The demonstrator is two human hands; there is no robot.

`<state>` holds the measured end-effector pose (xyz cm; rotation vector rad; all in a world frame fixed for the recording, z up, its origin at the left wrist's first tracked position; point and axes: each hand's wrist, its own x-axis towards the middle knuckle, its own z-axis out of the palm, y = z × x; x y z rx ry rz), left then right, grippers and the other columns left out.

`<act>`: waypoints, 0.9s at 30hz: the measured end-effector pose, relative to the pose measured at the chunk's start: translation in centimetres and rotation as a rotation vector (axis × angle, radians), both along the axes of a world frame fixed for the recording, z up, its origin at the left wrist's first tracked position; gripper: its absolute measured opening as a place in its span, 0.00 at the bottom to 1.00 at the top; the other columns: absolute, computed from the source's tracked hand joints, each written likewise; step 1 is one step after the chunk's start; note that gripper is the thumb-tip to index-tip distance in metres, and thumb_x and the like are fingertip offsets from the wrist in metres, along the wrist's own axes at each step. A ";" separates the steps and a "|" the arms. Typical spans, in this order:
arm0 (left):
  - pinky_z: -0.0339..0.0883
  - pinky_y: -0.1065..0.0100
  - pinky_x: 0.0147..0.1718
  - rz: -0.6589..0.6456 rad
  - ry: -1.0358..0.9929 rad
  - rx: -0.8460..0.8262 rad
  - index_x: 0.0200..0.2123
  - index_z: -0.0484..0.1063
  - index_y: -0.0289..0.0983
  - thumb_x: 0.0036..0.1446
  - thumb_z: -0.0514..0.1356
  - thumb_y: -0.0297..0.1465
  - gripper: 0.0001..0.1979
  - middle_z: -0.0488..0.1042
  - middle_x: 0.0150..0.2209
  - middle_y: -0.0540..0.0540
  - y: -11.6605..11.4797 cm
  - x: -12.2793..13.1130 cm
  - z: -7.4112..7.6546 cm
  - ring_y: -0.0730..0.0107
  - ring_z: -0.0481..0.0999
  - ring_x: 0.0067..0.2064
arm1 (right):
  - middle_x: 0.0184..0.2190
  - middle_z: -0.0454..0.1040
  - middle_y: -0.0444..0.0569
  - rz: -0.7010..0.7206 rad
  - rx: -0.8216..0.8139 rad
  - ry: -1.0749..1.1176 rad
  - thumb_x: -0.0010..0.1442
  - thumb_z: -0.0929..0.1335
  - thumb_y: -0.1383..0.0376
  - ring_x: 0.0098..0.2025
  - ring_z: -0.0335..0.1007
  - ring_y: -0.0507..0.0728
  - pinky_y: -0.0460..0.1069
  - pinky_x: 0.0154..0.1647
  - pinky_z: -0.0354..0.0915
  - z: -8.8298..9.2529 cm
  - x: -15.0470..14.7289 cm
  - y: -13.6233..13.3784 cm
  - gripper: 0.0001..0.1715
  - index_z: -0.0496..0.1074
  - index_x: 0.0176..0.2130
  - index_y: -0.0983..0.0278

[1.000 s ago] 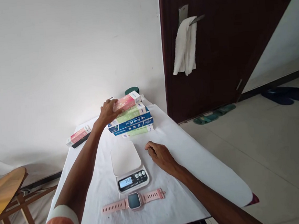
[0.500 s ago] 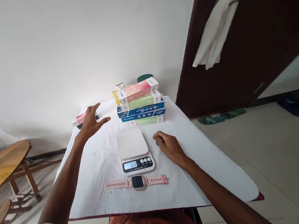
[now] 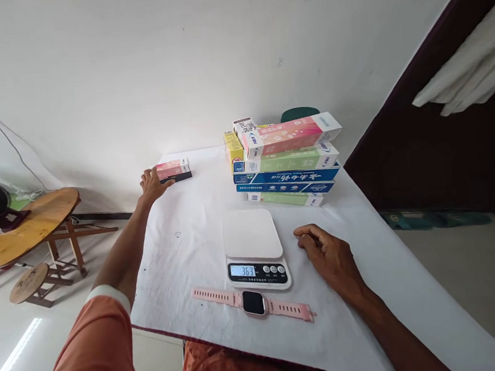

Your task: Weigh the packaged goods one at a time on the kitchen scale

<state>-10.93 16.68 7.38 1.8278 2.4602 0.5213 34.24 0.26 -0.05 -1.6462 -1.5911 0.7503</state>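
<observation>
Far left of the white-covered table: a pink-and-white box lying on a black box, the pair well apart from everything else. Centre: kitchen scale, lit, display reading what looks like 363. Near side of it, a pink watch, straps laid out. Far right: a stack of long cartons, pink on top, then green, two blue, green at the bottom; yellow box at its left end, its support hidden. Judgement: partway through. Stacking looks done for the right-hand lot; the left pair remains unstacked with it, neither box lifted.

Grip, left hand: at the pair's left end, fingers bent over the pink-and-white box, thumb spread along the near side by the black one. Contact likely; whether squeezed or only resting, cannot tell. Right hand: right of the scale, fingers loosely curled in, thumb tucked, no object visible in it.
</observation>
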 end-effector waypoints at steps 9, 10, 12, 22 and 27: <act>0.46 0.45 0.71 -0.177 0.247 -0.174 0.75 0.49 0.39 0.45 0.72 0.56 0.62 0.51 0.75 0.26 6.0 0.7 2.4 0.35 0.48 0.76 | 0.30 0.81 0.47 0.003 0.020 0.022 0.63 0.63 0.54 0.29 0.77 0.58 0.50 0.30 0.68 -0.3 0.8 0.2 0.16 0.77 0.39 0.57; 0.45 0.45 0.71 -0.187 0.270 -0.250 0.74 0.50 0.38 0.45 0.72 0.55 0.60 0.52 0.75 0.27 6.8 0.5 2.8 0.36 0.48 0.77 | 0.30 0.81 0.47 0.008 0.026 0.027 0.64 0.63 0.54 0.29 0.77 0.58 0.50 0.29 0.68 -0.3 0.8 0.2 0.16 0.77 0.39 0.57; 0.47 0.45 0.70 -0.182 0.291 -0.377 0.70 0.58 0.39 0.44 0.72 0.51 0.54 0.61 0.72 0.29 8.3 0.0 3.5 0.36 0.54 0.75 | 0.29 0.81 0.46 0.013 0.025 0.034 0.64 0.63 0.54 0.28 0.77 0.58 0.49 0.28 0.68 -0.3 0.9 0.3 0.16 0.77 0.39 0.56; 0.70 0.57 0.44 -0.137 0.267 -0.552 0.52 0.69 0.39 0.42 0.71 0.45 0.35 0.75 0.56 0.34 9.3 -0.2 3.7 0.44 0.76 0.55 | 0.31 0.82 0.47 0.027 -0.004 0.047 0.64 0.63 0.53 0.30 0.79 0.59 0.50 0.30 0.70 -0.8 1.2 0.5 0.16 0.77 0.40 0.55; 0.68 0.59 0.38 -0.156 0.277 -0.509 0.50 0.68 0.40 0.44 0.69 0.45 0.31 0.77 0.52 0.36 5.8 1.0 4.4 0.45 0.78 0.50 | 0.30 0.82 0.48 0.040 0.015 0.044 0.65 0.62 0.56 0.32 0.80 0.60 0.51 0.31 0.70 -0.5 0.9 0.4 0.14 0.76 0.39 0.56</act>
